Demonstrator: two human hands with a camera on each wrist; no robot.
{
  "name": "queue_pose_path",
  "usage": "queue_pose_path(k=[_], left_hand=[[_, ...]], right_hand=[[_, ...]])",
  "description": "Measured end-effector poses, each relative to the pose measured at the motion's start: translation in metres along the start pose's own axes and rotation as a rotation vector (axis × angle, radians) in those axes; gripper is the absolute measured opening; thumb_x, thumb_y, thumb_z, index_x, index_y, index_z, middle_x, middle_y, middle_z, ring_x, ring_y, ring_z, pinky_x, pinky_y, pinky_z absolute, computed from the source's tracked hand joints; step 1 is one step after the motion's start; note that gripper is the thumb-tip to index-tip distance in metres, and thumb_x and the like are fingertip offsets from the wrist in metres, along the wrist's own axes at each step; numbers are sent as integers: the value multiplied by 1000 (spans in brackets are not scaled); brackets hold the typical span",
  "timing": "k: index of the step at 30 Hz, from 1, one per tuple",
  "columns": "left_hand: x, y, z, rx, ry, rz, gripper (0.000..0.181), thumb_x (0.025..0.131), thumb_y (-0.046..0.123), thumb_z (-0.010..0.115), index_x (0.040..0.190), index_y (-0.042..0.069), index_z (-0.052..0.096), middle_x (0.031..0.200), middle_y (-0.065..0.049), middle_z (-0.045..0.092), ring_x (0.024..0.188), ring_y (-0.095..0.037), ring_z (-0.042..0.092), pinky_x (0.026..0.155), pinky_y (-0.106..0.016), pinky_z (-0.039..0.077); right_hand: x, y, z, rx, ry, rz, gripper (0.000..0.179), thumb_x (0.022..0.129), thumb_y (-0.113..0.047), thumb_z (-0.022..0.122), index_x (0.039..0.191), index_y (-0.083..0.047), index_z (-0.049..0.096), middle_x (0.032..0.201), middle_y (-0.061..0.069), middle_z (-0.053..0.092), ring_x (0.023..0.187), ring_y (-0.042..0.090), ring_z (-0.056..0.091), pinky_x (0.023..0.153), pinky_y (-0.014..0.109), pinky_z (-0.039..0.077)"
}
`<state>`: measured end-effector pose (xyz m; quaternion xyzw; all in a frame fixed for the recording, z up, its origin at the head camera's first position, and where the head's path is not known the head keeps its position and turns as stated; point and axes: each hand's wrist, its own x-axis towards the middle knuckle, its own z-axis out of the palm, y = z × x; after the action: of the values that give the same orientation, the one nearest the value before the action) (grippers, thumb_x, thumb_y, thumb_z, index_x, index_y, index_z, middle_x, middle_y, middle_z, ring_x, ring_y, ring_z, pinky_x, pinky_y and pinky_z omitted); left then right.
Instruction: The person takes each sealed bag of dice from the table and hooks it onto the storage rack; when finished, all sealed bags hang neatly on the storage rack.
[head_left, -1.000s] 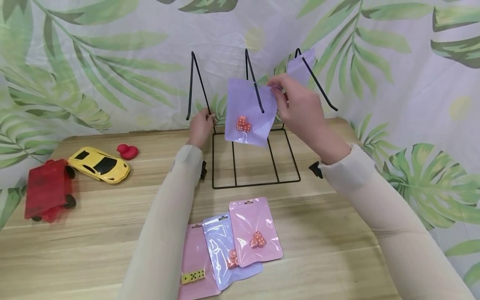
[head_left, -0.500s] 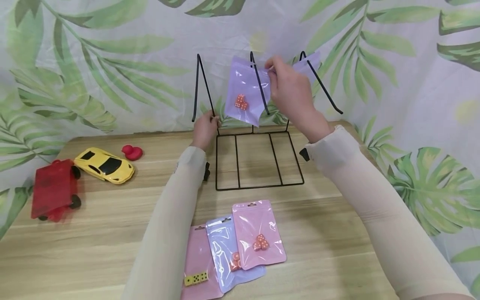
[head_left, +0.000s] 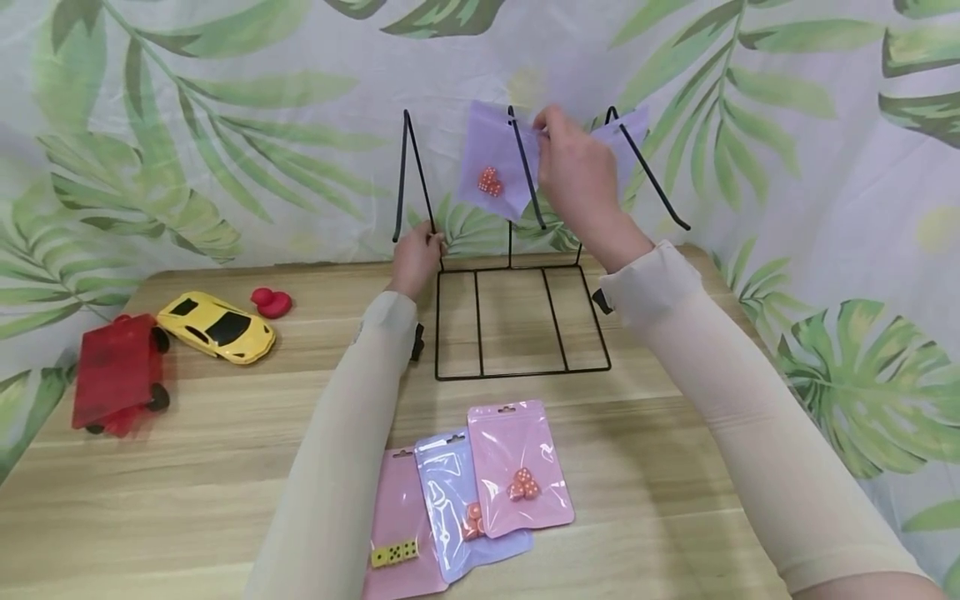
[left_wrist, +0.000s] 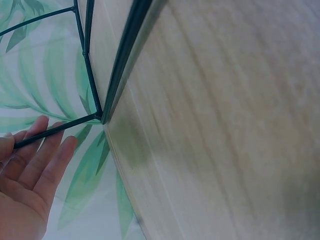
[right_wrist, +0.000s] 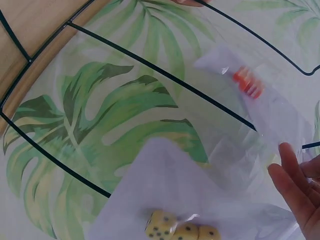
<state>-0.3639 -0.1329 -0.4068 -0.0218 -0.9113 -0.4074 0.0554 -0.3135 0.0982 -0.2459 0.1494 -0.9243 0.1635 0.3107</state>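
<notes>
A black wire display rack (head_left: 480, 375) with three hooks stands on the table. My left hand (head_left: 416, 257) grips its left upright wire; in the left wrist view, thumb and fingers of the left hand (left_wrist: 32, 175) lie around that wire. At the middle hook, my right hand (head_left: 581, 171) pinches the right edge of a purple bag (head_left: 480, 142) holding orange dice (head_left: 491, 182). The hook's rod passes in front of the bag; its hang hole is hard to make out. A second purple bag (head_left: 630, 146) hangs on the right hook, with yellow dice (right_wrist: 185, 231) inside.
Nearer me lie a pink bag (head_left: 517, 442) with orange dice, a light blue bag (head_left: 446, 475) partly under it, and another pink bag (head_left: 401, 500) with yellow dice. At left are a red toy vehicle (head_left: 120, 371), a yellow toy car (head_left: 217, 327) and a red rubber duck (head_left: 272, 302).
My right hand has moved the purple bag up and back along the middle hook, toward the hook's rear. The left hand has stayed on the upright. The head view has shifted slightly.
</notes>
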Motion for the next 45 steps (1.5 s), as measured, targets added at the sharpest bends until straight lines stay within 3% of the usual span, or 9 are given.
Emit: queue_pose_path(k=[5, 11, 16, 22, 25, 32, 36, 40, 45], left_hand=[[3, 1, 2, 7, -2, -1, 27, 108, 23, 43, 108, 2, 60, 102, -15, 71, 80, -28, 60, 67, -33, 41], [5, 5, 2, 9, -5, 7, 27, 108, 22, 43, 107, 1, 59, 104, -17, 71, 81, -27, 59, 66, -32, 40], [5, 9, 3, 11, 4, 14, 27, 108, 22, 43, 107, 1, 60, 103, -17, 71, 81, -27, 60, 66, -32, 40], [6, 9, 4, 16, -5, 14, 27, 108, 23, 43, 107, 2, 61, 102, -15, 71, 78, -26, 57, 66, -33, 40], [6, 9, 3, 13, -7, 18, 28, 108, 24, 43, 108, 2, 60, 102, -15, 71, 77, -26, 57, 65, -32, 40], [5, 8, 1, 21, 4, 14, 28, 108, 24, 44, 108, 3, 62, 102, -14, 71, 77, -25, 56, 65, -32, 40], [4, 8, 1, 23, 17, 23, 27, 107, 23, 44, 106, 3, 62, 100, -14, 71, 77, -26, 57, 64, -31, 40], [2, 9, 1, 27, 13, 14, 28, 107, 23, 44, 107, 2, 62, 102, -14, 72, 78, -26, 58, 64, -31, 39], [2, 11, 2, 17, 2, 13, 27, 108, 24, 43, 106, 3, 60, 102, -14, 71, 78, -25, 58, 64, -31, 40]], right_hand=[[2, 1, 1, 26, 12, 7, 22, 105, -17, 46, 118, -4, 58, 101, 18, 72, 71, 34, 63, 62, 47, 50], [-14, 3, -11, 48, 3, -11, 33, 105, -12, 45, 136, -3, 51, 129, 16, 64, 77, 34, 62, 61, 45, 50], [-42, 8, -26, 40, 56, -86, 38, 104, -12, 47, 141, -2, 47, 133, 15, 62, 64, 30, 56, 50, 37, 42], [-93, 10, -37, 41, 67, -151, 30, 100, -10, 54, 129, -2, 54, 112, 14, 67, 53, 21, 53, 41, 31, 31], [-115, 8, -38, 82, -73, -127, 20, 98, -10, 57, 116, -3, 58, 101, 11, 66, 63, 21, 63, 42, 34, 39], [-162, 3, -17, 124, -730, -86, 24, 95, -23, 67, 115, -10, 65, 115, 9, 64, 89, 21, 66, 71, 36, 54], [-184, -3, 1, 145, -1015, -80, 41, 90, -36, 72, 123, -14, 62, 117, 5, 62, 97, 20, 62, 83, 40, 52], [-195, -10, 13, 125, -1139, -87, 52, 87, -44, 74, 127, -15, 60, 115, 2, 59, 98, 17, 56, 85, 39, 50], [-202, -16, 19, 93, -1112, -85, 51, 84, -41, 77, 123, -14, 60, 115, 2, 59, 104, 19, 57, 89, 40, 50]])
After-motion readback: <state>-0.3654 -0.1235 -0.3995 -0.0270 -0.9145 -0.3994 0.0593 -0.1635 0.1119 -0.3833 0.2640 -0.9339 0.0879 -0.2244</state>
